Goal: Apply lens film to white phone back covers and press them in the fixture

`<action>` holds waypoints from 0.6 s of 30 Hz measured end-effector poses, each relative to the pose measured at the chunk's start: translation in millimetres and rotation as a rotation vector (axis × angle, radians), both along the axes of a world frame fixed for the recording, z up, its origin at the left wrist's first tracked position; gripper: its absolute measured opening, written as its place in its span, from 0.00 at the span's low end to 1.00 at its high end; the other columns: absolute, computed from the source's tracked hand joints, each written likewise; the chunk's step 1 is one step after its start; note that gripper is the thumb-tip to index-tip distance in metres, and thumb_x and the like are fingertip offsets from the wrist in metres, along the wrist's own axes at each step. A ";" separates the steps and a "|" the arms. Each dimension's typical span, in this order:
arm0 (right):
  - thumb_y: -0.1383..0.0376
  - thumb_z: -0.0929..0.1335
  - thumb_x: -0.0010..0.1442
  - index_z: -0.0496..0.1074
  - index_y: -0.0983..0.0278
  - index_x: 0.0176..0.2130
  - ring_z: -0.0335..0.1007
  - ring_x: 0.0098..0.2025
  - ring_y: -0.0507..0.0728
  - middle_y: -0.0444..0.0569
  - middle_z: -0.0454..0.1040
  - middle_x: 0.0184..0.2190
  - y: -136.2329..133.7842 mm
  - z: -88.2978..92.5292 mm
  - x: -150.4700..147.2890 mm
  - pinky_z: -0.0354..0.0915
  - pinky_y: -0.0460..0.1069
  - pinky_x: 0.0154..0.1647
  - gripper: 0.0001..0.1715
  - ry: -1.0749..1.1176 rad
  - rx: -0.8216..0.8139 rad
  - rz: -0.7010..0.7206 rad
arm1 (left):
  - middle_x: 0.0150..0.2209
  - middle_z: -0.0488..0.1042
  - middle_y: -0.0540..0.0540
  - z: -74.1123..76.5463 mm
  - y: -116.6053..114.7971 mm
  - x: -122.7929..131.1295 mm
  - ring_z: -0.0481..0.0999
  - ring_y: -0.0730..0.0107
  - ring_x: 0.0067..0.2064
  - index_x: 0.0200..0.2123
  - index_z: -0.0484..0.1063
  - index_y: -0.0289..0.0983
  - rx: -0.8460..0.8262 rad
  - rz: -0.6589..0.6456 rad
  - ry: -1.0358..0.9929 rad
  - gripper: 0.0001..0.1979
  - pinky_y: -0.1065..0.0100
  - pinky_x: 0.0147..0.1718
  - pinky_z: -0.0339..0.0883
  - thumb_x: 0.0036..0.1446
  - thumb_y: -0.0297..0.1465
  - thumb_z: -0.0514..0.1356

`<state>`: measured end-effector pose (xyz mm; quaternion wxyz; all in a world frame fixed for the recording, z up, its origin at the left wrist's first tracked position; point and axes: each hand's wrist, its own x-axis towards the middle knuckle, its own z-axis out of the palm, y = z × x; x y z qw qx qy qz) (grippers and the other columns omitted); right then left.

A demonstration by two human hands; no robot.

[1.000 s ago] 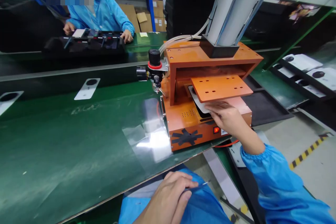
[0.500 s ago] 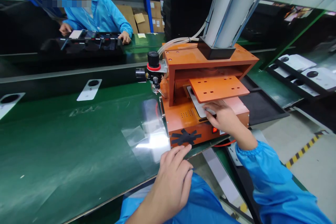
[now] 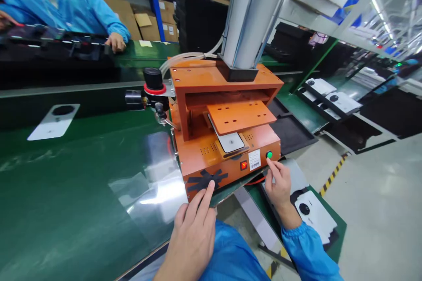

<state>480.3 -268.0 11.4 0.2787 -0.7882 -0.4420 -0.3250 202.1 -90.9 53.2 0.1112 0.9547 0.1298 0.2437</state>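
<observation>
An orange press machine [image 3: 211,149] stands on the green conveyor belt [image 3: 66,184]. A white panel [image 3: 231,142] lies in its slot under the orange press plate [image 3: 240,116]. My right hand [image 3: 279,181] is below the machine's front, its forefinger reaching up to the green button [image 3: 269,155]; it holds nothing. My left hand [image 3: 194,232] rests with two fingers stretched onto the black tape cross [image 3: 206,179] on the machine's front, nothing in it. A red switch [image 3: 243,165] sits between the two hands.
A white panel with a black ring [image 3: 54,122] lies on the belt at left. A person in a blue coat [image 3: 79,6] works at black trays across the belt. More white panels lie on a tray [image 3: 314,213] beside my right knee and on racks [image 3: 332,99] at right.
My right hand left the white panel in the slot and dropped to the green button. My left hand slid forward onto the taped front. The view swung to the right.
</observation>
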 end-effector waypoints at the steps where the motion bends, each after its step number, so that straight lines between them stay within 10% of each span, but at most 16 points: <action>1: 0.71 0.64 0.68 0.67 0.58 0.67 0.71 0.50 0.65 0.58 0.72 0.50 -0.7 -2.1 0.8 0.72 0.63 0.51 0.30 -0.004 0.002 -0.010 | 0.72 0.58 0.39 -0.6 -1.2 0.4 0.69 0.49 0.62 0.35 0.69 0.37 0.003 0.001 0.003 0.09 0.48 0.54 0.55 0.65 0.22 0.52; 11: 0.66 0.66 0.69 0.74 0.61 0.59 0.71 0.44 0.64 0.56 0.73 0.42 -0.6 20.8 5.6 0.73 0.62 0.48 0.21 0.106 0.048 0.020 | 0.71 0.62 0.40 3.8 -4.6 3.9 0.69 0.48 0.60 0.33 0.71 0.37 -0.020 0.050 0.054 0.09 0.47 0.54 0.54 0.62 0.22 0.53; 14: 0.57 0.68 0.68 0.77 0.58 0.44 0.73 0.31 0.60 0.49 0.74 0.32 -11.7 37.0 -41.6 0.74 0.54 0.33 0.10 0.660 0.059 0.243 | 0.66 0.71 0.43 14.3 -12.7 1.4 0.70 0.53 0.59 0.35 0.73 0.38 -0.067 -0.009 -0.124 0.09 0.52 0.53 0.55 0.65 0.26 0.53; 16: 0.44 0.62 0.69 0.76 0.55 0.38 0.74 0.24 0.60 0.48 0.75 0.27 -22.5 38.7 -82.6 0.72 0.52 0.22 0.23 1.238 -0.127 0.598 | 0.59 0.77 0.46 16.5 -24.3 1.7 0.72 0.58 0.56 0.39 0.76 0.39 -0.049 -0.093 -0.317 0.10 0.55 0.52 0.56 0.67 0.27 0.54; 18: 0.41 0.54 0.71 0.77 0.51 0.43 0.76 0.21 0.62 0.48 0.76 0.25 -33.0 33.1 -121.3 0.70 0.52 0.17 0.31 1.369 -0.243 0.772 | 0.53 0.81 0.48 12.7 -38.4 4.4 0.73 0.62 0.56 0.42 0.78 0.39 0.008 -0.229 -0.408 0.11 0.58 0.53 0.57 0.69 0.28 0.55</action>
